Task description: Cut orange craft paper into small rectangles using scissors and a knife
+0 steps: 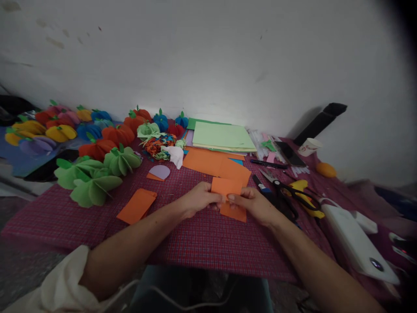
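Between both hands is a small piece of orange paper (227, 185), held over the front part of the table. My left hand (202, 198) pinches its left side, thumb on top. From the right, my right hand (252, 202) grips the same paper, and the two thumbs nearly meet at its middle. Another orange paper piece (235, 213) shows just below the hands; whether it joins the held one I cannot tell. Off to the left rests a folded orange paper stack (137, 206). A larger orange sheet (213, 164) lies just beyond the hands.
Green paper pumpkins (94, 187) and other coloured ones stand at left. Paper scraps (159, 147) and a green paper stack (223, 135) lie at the back. Rightward are scissors (286, 189), a phone (289, 153), a paper cup (309, 147) and a white power bank (356, 243).
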Motion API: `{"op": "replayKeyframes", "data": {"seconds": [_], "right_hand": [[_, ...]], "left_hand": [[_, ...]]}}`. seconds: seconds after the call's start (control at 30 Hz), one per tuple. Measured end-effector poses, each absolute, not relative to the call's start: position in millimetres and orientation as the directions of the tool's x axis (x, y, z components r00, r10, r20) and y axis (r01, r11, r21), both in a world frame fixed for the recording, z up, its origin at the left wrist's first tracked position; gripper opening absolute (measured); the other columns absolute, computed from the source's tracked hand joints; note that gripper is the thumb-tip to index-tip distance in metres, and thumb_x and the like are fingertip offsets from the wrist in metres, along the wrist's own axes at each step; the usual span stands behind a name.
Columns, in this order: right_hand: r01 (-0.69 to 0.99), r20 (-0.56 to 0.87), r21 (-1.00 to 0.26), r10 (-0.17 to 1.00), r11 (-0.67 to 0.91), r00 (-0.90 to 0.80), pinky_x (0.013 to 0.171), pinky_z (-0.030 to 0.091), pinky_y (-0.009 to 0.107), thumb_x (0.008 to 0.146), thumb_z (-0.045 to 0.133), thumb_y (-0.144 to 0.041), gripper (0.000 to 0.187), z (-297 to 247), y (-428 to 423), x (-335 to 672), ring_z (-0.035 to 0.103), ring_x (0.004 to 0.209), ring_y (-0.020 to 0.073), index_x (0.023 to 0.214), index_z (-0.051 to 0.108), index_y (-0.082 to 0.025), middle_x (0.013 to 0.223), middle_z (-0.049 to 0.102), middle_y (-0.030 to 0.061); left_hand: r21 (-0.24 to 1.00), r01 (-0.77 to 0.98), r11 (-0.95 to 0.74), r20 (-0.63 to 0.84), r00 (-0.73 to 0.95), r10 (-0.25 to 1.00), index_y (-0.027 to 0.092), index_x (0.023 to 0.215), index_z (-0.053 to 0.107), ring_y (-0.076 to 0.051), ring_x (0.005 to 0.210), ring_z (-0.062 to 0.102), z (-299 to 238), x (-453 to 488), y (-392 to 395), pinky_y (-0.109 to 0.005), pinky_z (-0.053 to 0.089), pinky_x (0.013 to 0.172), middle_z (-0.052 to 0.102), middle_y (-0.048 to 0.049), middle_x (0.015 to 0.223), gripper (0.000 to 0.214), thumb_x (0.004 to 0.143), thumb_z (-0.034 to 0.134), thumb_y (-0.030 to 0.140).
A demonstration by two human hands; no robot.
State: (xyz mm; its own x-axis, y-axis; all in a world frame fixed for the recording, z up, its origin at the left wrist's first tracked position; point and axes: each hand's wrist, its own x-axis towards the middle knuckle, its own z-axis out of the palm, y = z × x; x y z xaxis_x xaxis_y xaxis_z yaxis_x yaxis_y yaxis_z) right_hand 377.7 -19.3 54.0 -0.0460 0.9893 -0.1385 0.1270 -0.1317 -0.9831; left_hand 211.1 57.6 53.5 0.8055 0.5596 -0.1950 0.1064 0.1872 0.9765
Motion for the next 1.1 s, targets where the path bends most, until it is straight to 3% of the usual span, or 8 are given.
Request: {"op": "replayKeyframes", "data": {"seconds": [0.3, 0.43, 0.53, 0.7, 0.9, 1.0, 1.1], "right_hand": [[0.120, -0.067, -0.989, 0.987, -0.085, 0.149, 0.058, 0.036, 0.025, 0.068, 0.063, -0.040, 0.027, 62.6, -19.9, 399.9, 0.047, 0.055, 0.0102, 0.060, 0.058, -0.015, 0.059, 0.056, 0.0001], [0.174, -0.072, -0.981, 0.995, -0.084, 0.076, 0.057, 0.036, 0.024, 0.070, 0.061, -0.040, 0.027, 57.7, -20.2, 388.4, 0.047, 0.055, 0.0098, 0.061, 0.059, -0.014, 0.058, 0.057, -0.0004], [0.170, -0.093, -0.982, 0.992, -0.078, -0.080, 0.061, 0.038, 0.026, 0.073, 0.057, -0.043, 0.030, 54.7, -20.5, 376.7, 0.052, 0.061, 0.0120, 0.064, 0.059, -0.014, 0.063, 0.060, 0.0013], [0.169, -0.063, -0.985, 0.987, -0.038, -0.146, 0.064, 0.039, 0.025, 0.075, 0.054, -0.043, 0.030, 55.2, -20.6, 370.5, 0.053, 0.064, 0.0123, 0.066, 0.059, -0.015, 0.069, 0.062, 0.0023], [0.225, -0.080, -0.971, 0.997, -0.076, -0.012, 0.058, 0.036, 0.024, 0.072, 0.059, -0.040, 0.027, 62.1, -20.4, 389.7, 0.047, 0.056, 0.0097, 0.061, 0.058, -0.016, 0.058, 0.056, -0.0012], [0.171, -0.079, -0.981, 0.994, -0.091, 0.081, 0.058, 0.035, 0.024, 0.070, 0.061, -0.038, 0.025, 65.0, -20.3, 398.0, 0.046, 0.055, 0.0093, 0.060, 0.058, -0.016, 0.058, 0.055, -0.0015], [0.119, -0.097, -0.987, 0.993, -0.105, 0.068, 0.059, 0.036, 0.024, 0.073, 0.058, -0.039, 0.026, 64.0, -20.7, 394.5, 0.049, 0.058, 0.0103, 0.063, 0.059, -0.015, 0.062, 0.058, 0.0006]], "left_hand": [[0.979, -0.023, 0.201, -0.125, 0.716, 0.687, 0.012, 0.066, 0.056, -0.007, 0.056, 0.049, 64.2, 200.7, 72.1, -0.020, 0.034, 0.054, 0.055, 0.0001, 0.062, 0.015, 0.067, 0.059, 0.026], [0.975, 0.026, 0.222, -0.130, 0.875, 0.466, 0.014, 0.086, 0.058, -0.009, 0.061, 0.052, 64.2, 201.6, 63.3, -0.020, 0.033, 0.051, 0.059, -0.0026, 0.075, 0.022, 0.067, 0.060, 0.025], [0.985, 0.082, 0.153, -0.136, 0.912, 0.388, 0.011, 0.082, 0.061, -0.010, 0.061, 0.053, 60.1, 203.8, 57.2, -0.020, 0.033, 0.050, 0.060, -0.0047, 0.074, 0.025, 0.072, 0.057, 0.033], [0.989, 0.071, 0.129, -0.121, 0.895, 0.430, 0.011, 0.082, 0.062, -0.009, 0.058, 0.053, 53.6, 206.0, 56.6, -0.021, 0.035, 0.052, 0.062, -0.0062, 0.076, 0.026, 0.072, 0.057, 0.034], [0.979, 0.086, 0.185, -0.174, 0.829, 0.532, 0.009, 0.070, 0.062, -0.009, 0.051, 0.052, 56.6, 203.9, 65.7, -0.020, 0.032, 0.047, 0.061, -0.0047, 0.062, 0.021, 0.068, 0.060, 0.030], [0.970, 0.031, 0.242, -0.172, 0.789, 0.590, 0.010, 0.069, 0.062, -0.010, 0.055, 0.053, 59.0, 201.8, 69.7, -0.020, 0.036, 0.052, 0.061, -0.0043, 0.062, 0.020, 0.067, 0.061, 0.030], [0.969, 0.009, 0.248, -0.155, 0.801, 0.579, 0.010, 0.068, 0.061, -0.010, 0.055, 0.053, 58.2, 202.3, 67.5, -0.021, 0.037, 0.053, 0.061, -0.0040, 0.063, 0.018, 0.068, 0.060, 0.028]]}}
